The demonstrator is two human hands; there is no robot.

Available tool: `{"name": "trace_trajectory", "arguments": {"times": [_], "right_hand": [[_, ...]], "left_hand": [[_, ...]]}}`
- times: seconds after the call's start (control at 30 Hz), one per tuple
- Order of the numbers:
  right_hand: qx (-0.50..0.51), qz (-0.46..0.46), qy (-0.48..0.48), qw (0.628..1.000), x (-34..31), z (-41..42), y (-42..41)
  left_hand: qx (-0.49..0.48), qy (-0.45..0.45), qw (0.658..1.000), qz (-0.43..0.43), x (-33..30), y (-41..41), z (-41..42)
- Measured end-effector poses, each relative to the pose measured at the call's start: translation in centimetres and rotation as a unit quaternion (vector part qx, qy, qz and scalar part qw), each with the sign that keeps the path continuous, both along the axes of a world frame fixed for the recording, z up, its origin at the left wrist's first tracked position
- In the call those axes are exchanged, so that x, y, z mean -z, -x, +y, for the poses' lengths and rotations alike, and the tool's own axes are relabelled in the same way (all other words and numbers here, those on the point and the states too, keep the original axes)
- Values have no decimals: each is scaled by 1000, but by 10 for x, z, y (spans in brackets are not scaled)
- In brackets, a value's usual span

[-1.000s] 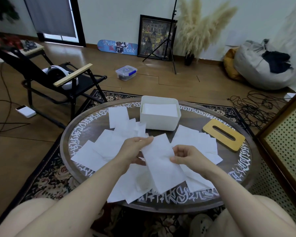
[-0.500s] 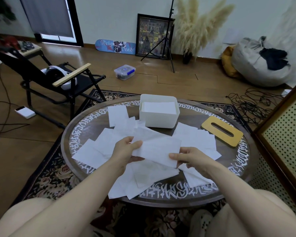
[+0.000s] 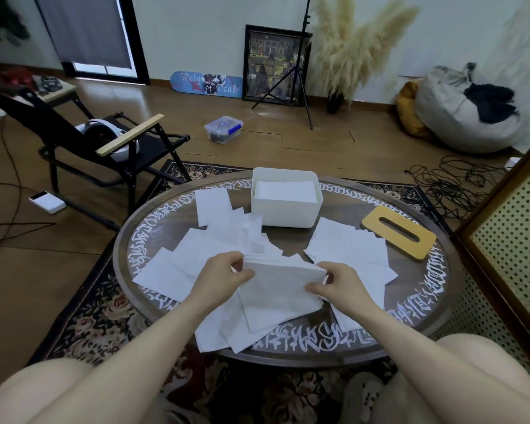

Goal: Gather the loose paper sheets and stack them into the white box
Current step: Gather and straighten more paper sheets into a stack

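A white box [image 3: 286, 212] stands at the far middle of the round table [image 3: 410, 325], with white sheets stacked inside it. Loose white paper sheets [image 3: 196, 255] lie scattered over the table, left, right and near me. Both hands hold one folded sheet [image 3: 283, 270] just above the pile. My left hand [image 3: 224, 273] pinches its left end and my right hand [image 3: 334, 283] pinches its right end. The sheet is bent over into a fold between them.
A flat yellow lid with a slot [image 3: 398, 231] lies on the table at the right. A black folding chair [image 3: 104, 148] stands to the left, a perforated panel [image 3: 508, 240] at the right. Cables [image 3: 453, 185] lie on the floor beyond the table.
The sheet held flat between my hands has been folded over into a narrower shape. Both hands came closer together and stayed low over the pile.
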State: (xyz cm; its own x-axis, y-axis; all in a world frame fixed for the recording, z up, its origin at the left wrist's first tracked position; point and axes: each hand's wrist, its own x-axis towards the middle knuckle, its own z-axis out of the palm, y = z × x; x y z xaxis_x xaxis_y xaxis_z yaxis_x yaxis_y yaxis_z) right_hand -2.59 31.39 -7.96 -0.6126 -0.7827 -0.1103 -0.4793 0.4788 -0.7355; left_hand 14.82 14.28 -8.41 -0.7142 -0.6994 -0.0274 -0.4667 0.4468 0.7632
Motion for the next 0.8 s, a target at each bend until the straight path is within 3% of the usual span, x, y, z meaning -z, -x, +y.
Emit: {"name": "trace_trajectory", "arguments": {"times": [0.2,0.47,0.8], "right_hand": [[5,-32,22,999,3,0,0],[23,-70,10,997,10,0,3],[110,-212,68,969,-11,-8,4]], "left_hand": [[13,-102,993,53,5,4,6],[24,-99,995,17,16,2,3],[-99,-205,970,87,7,17,3]]}}
